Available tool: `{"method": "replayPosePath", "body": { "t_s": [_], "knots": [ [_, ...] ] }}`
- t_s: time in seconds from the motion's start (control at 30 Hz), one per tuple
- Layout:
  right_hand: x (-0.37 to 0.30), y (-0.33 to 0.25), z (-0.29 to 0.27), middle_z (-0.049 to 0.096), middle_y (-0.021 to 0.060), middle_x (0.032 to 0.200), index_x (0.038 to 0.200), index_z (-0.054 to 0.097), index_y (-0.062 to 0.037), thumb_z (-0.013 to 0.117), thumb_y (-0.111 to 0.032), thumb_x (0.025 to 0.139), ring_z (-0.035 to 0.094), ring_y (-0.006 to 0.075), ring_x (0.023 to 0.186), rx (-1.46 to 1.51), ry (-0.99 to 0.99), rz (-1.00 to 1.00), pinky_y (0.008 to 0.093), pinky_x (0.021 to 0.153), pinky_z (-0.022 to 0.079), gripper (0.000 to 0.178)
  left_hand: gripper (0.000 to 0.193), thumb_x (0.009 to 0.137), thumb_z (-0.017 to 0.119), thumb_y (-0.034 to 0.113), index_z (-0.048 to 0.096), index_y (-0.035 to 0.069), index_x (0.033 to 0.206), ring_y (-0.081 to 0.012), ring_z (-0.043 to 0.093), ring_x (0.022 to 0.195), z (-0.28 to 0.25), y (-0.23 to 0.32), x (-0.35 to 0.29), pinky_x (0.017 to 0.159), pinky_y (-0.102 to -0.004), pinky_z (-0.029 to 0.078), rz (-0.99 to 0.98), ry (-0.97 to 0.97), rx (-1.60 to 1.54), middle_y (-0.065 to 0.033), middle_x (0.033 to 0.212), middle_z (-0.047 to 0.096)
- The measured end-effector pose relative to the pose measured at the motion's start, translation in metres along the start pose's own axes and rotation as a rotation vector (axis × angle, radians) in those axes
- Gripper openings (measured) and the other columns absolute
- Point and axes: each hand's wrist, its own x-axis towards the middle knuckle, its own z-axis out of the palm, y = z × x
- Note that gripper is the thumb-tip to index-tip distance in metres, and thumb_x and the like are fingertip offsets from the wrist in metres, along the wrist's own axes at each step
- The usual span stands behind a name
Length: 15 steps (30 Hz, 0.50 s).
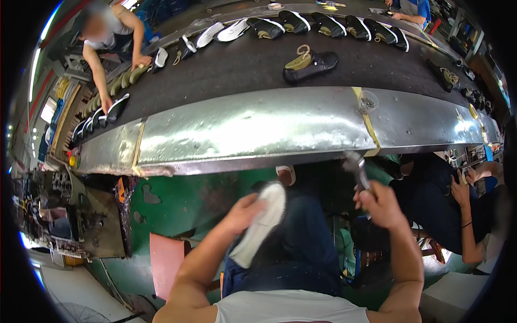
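Over my lap, my left hand point(246, 213) is closed around the side of a shoe point(253, 231). The shoe's pale sole faces up, and a little of its dark edge shows near the toe. To the right, my right hand point(380, 204) grips a pincers-like metal tool point(362, 175). Its silvery head points up toward the bench's front edge and is smeared by motion, so its exact kind is unclear. The tool is held apart from the shoe.
A metal-fronted bench point(242, 126) curves ahead. On it stand a black shoe on a last point(311, 65), a clear cup of small metal pieces point(368, 102) and a row of shoes point(328, 26). One person point(110, 37) handles shoes at the far left; another point(460, 185) sits at my right.
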Motion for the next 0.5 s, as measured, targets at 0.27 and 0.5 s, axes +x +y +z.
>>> {"method": "replayPosePath", "body": {
  "t_s": [0.27,0.5],
  "knots": [
    [0.193,-0.055,-0.084,0.057,0.0097,0.069,0.101,0.065,0.0012,0.069,-0.025,0.088,0.048,0.0162,0.065,-0.414,0.334,-0.152,0.0340,0.063,0.044,0.030,0.053,0.089,0.070,0.039,0.057,-0.006,0.114,-0.0277,0.068,0.079,-0.094,0.258,0.102,0.070,-0.0404,0.050,0.698,0.393,1.063,-0.0247,0.085,0.066],
    [0.385,-0.065,-0.088,0.066,0.0201,0.088,0.102,0.063,0.0003,0.066,-0.032,0.089,0.064,0.0377,0.087,-0.506,0.359,-0.097,0.0433,0.079,0.049,0.035,0.061,0.088,0.069,0.043,0.055,-0.003,0.125,-0.0384,0.066,0.101,-0.184,0.295,0.294,0.089,-0.0459,0.051,1.020,0.667,1.967,-0.0246,0.109,0.067]
  ]
}}
